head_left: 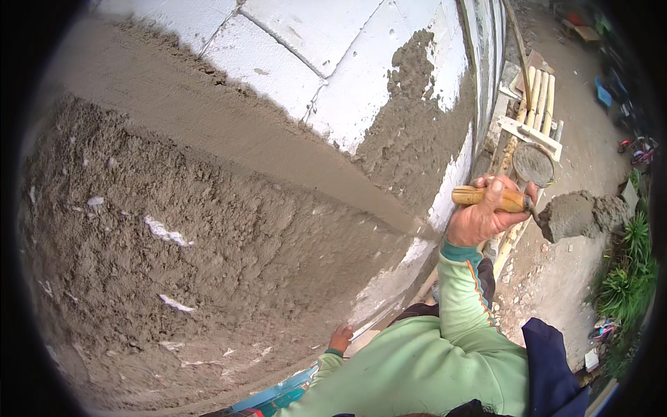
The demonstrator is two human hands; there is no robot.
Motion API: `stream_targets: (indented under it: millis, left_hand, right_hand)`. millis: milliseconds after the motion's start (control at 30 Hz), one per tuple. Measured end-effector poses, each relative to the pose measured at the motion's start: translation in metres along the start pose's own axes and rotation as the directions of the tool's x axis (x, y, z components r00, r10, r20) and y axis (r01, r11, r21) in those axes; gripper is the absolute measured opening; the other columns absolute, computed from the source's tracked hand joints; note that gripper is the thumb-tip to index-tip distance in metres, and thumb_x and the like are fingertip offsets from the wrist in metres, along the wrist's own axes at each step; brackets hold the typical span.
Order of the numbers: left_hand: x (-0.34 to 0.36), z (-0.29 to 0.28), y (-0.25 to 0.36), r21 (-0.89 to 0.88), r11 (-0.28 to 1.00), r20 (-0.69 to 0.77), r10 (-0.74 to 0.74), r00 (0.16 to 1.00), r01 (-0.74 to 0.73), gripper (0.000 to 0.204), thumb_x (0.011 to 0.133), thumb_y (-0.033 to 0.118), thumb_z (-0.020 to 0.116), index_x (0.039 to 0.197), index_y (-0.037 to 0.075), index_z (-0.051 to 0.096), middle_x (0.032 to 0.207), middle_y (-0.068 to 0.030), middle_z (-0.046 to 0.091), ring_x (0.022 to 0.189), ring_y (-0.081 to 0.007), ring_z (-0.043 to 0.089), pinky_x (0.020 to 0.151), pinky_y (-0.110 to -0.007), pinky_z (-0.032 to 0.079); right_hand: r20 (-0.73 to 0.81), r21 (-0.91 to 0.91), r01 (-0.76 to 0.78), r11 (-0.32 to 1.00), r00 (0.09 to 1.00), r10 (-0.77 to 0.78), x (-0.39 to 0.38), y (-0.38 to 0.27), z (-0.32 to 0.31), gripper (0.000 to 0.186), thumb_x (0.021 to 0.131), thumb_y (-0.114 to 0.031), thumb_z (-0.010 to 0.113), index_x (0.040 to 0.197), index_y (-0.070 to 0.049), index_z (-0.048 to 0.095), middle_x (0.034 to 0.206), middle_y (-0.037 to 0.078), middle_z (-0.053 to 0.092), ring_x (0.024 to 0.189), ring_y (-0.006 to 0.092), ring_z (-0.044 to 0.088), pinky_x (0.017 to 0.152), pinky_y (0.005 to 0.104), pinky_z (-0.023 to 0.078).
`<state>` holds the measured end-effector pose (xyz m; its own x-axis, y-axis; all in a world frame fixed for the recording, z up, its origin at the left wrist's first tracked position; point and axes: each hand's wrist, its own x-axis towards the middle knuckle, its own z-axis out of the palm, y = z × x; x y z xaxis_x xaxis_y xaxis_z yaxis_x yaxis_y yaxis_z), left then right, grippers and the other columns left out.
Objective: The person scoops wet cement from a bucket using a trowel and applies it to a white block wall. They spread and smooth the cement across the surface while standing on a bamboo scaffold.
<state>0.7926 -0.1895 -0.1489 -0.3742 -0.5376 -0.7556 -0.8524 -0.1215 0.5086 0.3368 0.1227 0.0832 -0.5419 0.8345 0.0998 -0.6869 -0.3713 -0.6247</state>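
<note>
My right hand (486, 215) is closed around the wooden handle of a trowel (511, 201), held out to the right of the wall's edge. A thick heap of wet grey mortar (582, 214) covers its blade. Low beside the wall is my left hand (340, 338), small in view; its fingers are too unclear to read. Rough mortar (187, 229) coats much of the white block wall (278, 59), with a smoother band (229, 132) running diagonally across it. Another rough patch (417, 118) lies near the wall's right edge.
Behind my right hand, a round container of mortar (533, 165) stands by a scaffold of bamboo poles (540, 97). Dirt ground (549, 278) lies below, with green plants (629, 254) at the far right. A blue object (603, 92) is on the ground.
</note>
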Motion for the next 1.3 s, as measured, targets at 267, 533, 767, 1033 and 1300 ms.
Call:
stream_targets:
  millis: [267,533,767,1033,1300]
  left_hand:
    - [-0.006,-0.016,-0.009,0.011,0.999,-0.038,0.046,0.998,-0.046,0.065,0.096,0.039,0.063,0.146,0.004,0.042,0.125,-0.0106,0.06,0.108,-0.0244,0.06,0.084,-0.039,0.051]
    - [-0.017,0.027,0.01,-0.141,0.989,-0.011,0.03,0.999,-0.032,0.064,0.096,0.039,0.063,0.148,0.009,0.041,0.134,-0.0104,0.057,0.115,-0.0269,0.06,0.091,-0.042,0.051]
    - [-0.021,0.041,0.005,-0.228,0.972,-0.055,0.04,0.998,-0.051,0.061,0.095,0.038,0.064,0.146,0.007,0.046,0.118,-0.006,0.062,0.098,-0.0169,0.061,0.073,-0.033,0.053]
    - [-0.032,0.025,-0.022,-0.259,0.965,-0.071,-0.063,0.996,0.042,0.059,0.095,0.037,0.064,0.145,0.01,0.047,0.118,-0.0017,0.062,0.093,-0.0155,0.061,0.072,-0.032,0.05]
    - [-0.026,-0.001,-0.051,-0.338,0.935,-0.075,-0.144,0.987,0.111,0.052,0.095,0.038,0.065,0.14,0.014,0.051,0.122,-0.0008,0.062,0.091,-0.0184,0.063,0.073,-0.035,0.051]
  right_hand:
    - [0.8,-0.526,-0.423,0.737,0.048,0.598,-0.184,-0.061,-0.01,0.042,0.09,-0.011,0.063,0.129,-0.013,0.048,0.084,0.007,0.054,0.074,0.0162,0.055,0.069,0.0338,0.047]
    - [0.212,-0.485,-0.865,0.126,0.023,0.977,-0.102,0.042,-0.079,0.015,0.092,-0.023,0.064,0.096,-0.013,0.054,0.076,-0.002,0.052,0.063,0.0122,0.054,0.058,0.0319,0.048]
    - [0.364,-0.321,-0.865,-0.386,-0.488,0.793,-0.144,0.04,-0.074,0.033,0.093,-0.047,0.059,0.084,-0.018,0.049,0.064,-0.003,0.047,0.054,0.0134,0.046,0.052,0.0328,0.042]
    - [0.57,-0.193,-0.887,-0.419,-0.449,0.688,-0.206,0.025,-0.013,0.027,0.09,-0.038,0.056,0.08,-0.014,0.048,0.069,0.002,0.048,0.062,0.02,0.051,0.062,0.0407,0.047]
    - [0.679,-0.341,-0.826,-0.449,-0.547,0.49,-0.164,-0.008,0.008,0.024,0.093,-0.038,0.054,0.088,-0.015,0.047,0.07,0.001,0.049,0.061,0.0167,0.05,0.057,0.0375,0.046]
